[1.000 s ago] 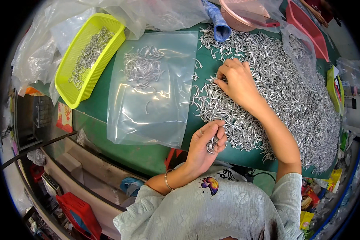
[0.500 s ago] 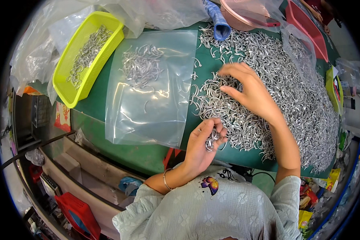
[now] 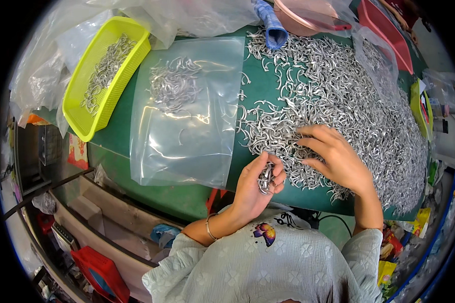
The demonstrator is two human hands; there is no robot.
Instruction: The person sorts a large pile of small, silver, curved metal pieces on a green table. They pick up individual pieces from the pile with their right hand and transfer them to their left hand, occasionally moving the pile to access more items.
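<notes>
A big heap of small curved silver metal hooks covers the right half of a green table. My left hand is curled at the table's near edge, shut on a small bunch of metal hooks. My right hand rests palm down on the heap's near part, fingers spread and pointing left, touching loose hooks. Left of the heap lies a flat clear plastic bag with a small cluster of hooks inside near its far end.
A yellow-green plastic basket holding more hooks sits at the far left. Crumpled clear plastic sheets, a blue rolled cloth, a pink bowl and a red tray line the far edge. Below the table stand crates and a red bin.
My right hand has moved from the far part of the heap toward me and to the right. My left hand has stayed by the near edge with its bunch of hooks.
</notes>
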